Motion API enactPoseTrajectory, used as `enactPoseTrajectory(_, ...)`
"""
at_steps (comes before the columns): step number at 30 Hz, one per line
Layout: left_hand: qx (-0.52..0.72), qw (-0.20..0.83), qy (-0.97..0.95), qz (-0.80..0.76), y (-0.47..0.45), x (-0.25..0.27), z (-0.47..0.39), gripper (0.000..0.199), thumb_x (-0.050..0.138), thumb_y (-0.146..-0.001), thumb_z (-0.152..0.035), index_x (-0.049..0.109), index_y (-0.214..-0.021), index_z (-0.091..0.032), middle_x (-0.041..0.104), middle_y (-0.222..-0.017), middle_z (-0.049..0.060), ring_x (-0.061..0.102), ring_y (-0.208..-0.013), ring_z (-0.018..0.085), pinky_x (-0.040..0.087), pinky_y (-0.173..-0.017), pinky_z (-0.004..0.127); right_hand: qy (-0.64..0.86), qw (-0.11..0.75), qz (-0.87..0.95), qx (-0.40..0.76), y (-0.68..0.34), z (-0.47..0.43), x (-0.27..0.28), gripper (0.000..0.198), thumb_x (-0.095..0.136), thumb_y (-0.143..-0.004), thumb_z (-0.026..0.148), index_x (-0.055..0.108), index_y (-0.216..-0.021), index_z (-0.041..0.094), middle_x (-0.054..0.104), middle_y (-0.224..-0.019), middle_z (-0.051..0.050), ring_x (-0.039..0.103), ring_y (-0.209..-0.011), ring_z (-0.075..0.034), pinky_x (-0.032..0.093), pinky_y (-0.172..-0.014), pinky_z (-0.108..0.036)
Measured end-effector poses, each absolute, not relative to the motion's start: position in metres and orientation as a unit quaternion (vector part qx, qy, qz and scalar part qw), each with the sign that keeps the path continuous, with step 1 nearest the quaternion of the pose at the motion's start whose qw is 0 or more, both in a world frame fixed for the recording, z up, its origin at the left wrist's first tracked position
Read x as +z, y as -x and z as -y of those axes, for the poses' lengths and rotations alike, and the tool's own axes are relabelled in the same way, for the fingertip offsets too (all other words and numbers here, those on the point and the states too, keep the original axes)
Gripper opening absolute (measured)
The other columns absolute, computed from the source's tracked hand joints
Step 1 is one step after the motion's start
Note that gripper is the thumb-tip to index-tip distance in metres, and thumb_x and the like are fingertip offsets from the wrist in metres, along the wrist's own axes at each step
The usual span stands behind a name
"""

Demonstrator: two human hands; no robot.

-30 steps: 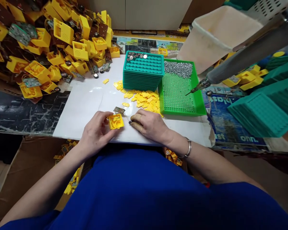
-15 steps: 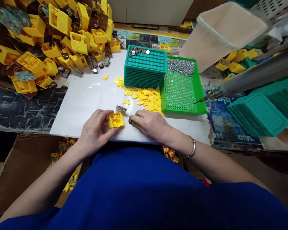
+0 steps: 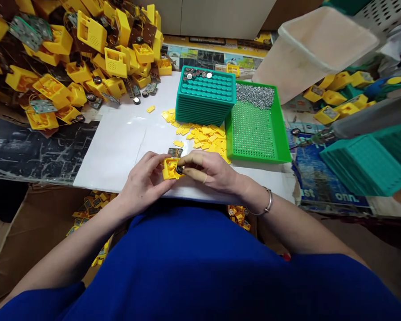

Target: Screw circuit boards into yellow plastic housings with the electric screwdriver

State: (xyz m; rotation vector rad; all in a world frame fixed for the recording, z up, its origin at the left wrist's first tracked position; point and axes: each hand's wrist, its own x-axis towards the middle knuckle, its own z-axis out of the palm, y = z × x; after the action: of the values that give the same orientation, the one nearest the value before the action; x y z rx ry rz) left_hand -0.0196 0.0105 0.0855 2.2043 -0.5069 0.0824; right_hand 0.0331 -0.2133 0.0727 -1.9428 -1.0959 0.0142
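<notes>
- Left hand (image 3: pixel 142 180) holds a little yellow box (image 3: pixel 168 171), open side up.
- Right hand (image 3: pixel 217 171) pinches a round black part (image 3: pixel 179 170) (right by the box).

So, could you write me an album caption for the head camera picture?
Left hand holding an open yellow plastic case, right hand pinching a small black speaker-like disc at its opening.

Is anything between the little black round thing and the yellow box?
Nothing visible. The right hand holds the black round part at the open yellow box, which the left hand holds; the circuit board is beyond.
</notes>
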Motion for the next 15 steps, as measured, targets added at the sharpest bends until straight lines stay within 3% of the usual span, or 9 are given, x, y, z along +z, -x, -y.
enactPoseTrajectory(5,-0.106,0.567,-0.803,0.146,0.021,0.090,-0.003,0.042,0.068,-0.086,-0.027,0.051,-0.123,-0.017,0.064,-0.108,0.007,0.064,-0.090,0.014,0.053,-0.079,0.025,0.789,0.311,0.527,-0.049,-0.036,0.214,0.078,0.022,0.045,-0.099,0.022,0.063,-0.104,0.010,0.066,-0.088,-0.009,0.059,-0.077,-0.014,0.049,-0.069,-0.025)
enactPoseTrajectory(9,-0.213,0.698,-0.677,0.096,0.020,0.095,0.003,0.039,0.066,-0.087,-0.021,0.045,-0.119,-0.021,0.064,-0.109,0.004,0.066,-0.095,0.014,0.053,-0.083,0.026,0.833,0.225,0.505,-0.020,-0.032,0.212,0.087,0.024,0.046,-0.099,0.023,0.066,-0.095,0.010,0.064,-0.084,-0.009,0.057,-0.073,-0.016,0.046,-0.066,-0.026)
enactPoseTrajectory(15,-0.204,0.747,-0.632,0.037,0.014,0.096,0.015,0.038,0.076,-0.079,-0.019,0.049,-0.105,-0.021,0.063,-0.092,-0.001,0.065,-0.080,0.010,0.054,-0.074,0.021,0.849,0.269,0.454,-0.001,-0.024,0.212,0.103,0.020,0.052,-0.097,0.023,0.068,-0.093,0.012,0.065,-0.085,-0.007,0.059,-0.078,-0.016,0.047,-0.070,-0.026)
